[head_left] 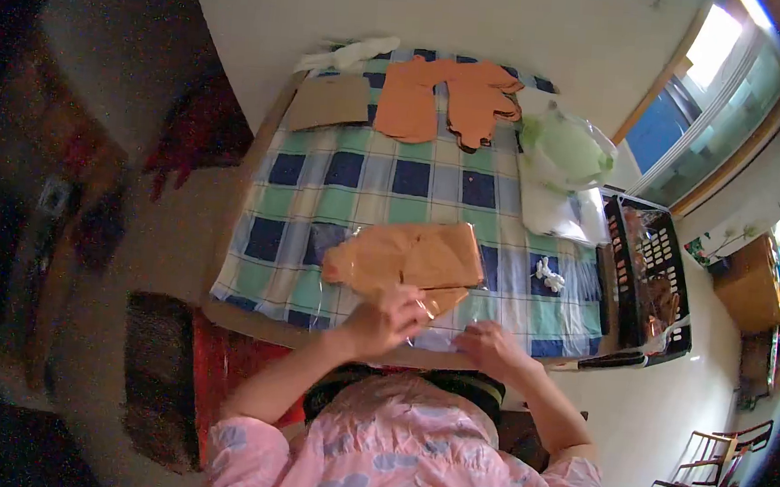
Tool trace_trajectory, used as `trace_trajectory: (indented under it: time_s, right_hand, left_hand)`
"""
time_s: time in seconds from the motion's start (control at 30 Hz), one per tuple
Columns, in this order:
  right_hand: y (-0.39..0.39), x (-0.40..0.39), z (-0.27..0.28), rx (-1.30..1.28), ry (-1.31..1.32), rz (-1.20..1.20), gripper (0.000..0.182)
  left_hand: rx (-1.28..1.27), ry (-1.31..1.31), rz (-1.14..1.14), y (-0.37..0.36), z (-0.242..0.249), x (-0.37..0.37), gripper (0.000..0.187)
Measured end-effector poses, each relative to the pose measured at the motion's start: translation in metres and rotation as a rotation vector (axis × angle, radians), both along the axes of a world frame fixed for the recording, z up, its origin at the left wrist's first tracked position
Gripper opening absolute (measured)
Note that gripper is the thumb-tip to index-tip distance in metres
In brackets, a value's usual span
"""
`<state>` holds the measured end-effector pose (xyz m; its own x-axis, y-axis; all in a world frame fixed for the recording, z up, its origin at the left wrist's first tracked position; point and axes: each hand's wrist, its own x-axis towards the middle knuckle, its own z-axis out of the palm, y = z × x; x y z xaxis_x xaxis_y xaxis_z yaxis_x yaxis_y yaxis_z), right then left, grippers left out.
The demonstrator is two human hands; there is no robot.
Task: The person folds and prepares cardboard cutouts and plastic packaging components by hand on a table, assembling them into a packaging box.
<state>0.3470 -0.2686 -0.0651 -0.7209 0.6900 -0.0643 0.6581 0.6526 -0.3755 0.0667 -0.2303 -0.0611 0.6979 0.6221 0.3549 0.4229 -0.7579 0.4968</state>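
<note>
A clear plastic bag [421, 253] with flat, folded orange-tan pieces inside lies near the front edge of the table. My left hand [386, 318] is at the bag's near side, its fingers curled on the plastic. To its right, my right hand [491, 346] is closed by the bag's near right corner, with thin clear plastic reaching toward its fingertips. How firmly each hand grips is hard to see. Farther back lie stacked orange pieces [409, 100], some shaped like gloves.
A checked cloth [350, 173] covers the table. At the back left are a brown cardboard piece [329, 102] and white gloves [354, 53]. A pale green plastic bag [564, 147], a crumpled white bit [549, 274] and a black basket [655, 271] stand along the right.
</note>
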Motion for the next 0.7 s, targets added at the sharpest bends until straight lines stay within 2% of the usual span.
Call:
trace_trajectory:
  time_s: [0.03,0.1,0.17,0.23,0.33,0.37,0.47,0.57,0.67,0.7]
  right_hand:
    - [-0.002,-0.002,0.003,-0.095,0.03,0.05,0.036]
    - [0.0,-0.009,0.037,-0.131,-0.146,-0.025,0.031]
    - [0.014,-0.023,0.054,-0.051,-0.076,-0.058,0.028]
    - [0.031,-0.036,0.044,0.148,0.24,-0.043,0.026]
    - [0.007,-0.059,0.006,-0.197,0.126,0.011,0.026]
    - [0.0,-0.061,0.002,-0.034,0.268,-0.001,0.027]
    - [-0.012,-0.058,0.027,-0.103,0.151,-0.222,0.024]
    - [-0.019,-0.043,0.017,0.01,0.034,-0.24,0.028]
    - [-0.025,-0.02,-0.012,0.13,0.064,-0.168,0.021]
    - [-0.032,-0.02,-0.007,0.133,0.099,-0.225,0.022]
  left_hand:
    - [-0.019,0.006,-0.055,-0.015,-0.003,0.001,0.043]
    - [0.062,0.093,0.02,-0.046,-0.007,0.006,0.042]
    - [0.113,0.14,0.075,-0.065,-0.013,0.01,0.042]
    - [0.137,0.147,0.113,-0.076,-0.025,0.012,0.043]
    - [0.037,-0.038,0.211,-0.088,-0.048,0.014,0.044]
    - [-0.004,-0.06,0.226,-0.09,-0.057,0.011,0.044]
    - [0.074,-0.11,0.354,-0.091,-0.07,-0.011,0.039]
    - [0.193,0.098,0.458,-0.084,0.005,-0.034,0.03]
    - [0.163,0.015,0.428,-0.082,-0.041,-0.047,0.02]
    - [0.066,-0.085,0.479,-0.078,-0.037,-0.04,0.012]
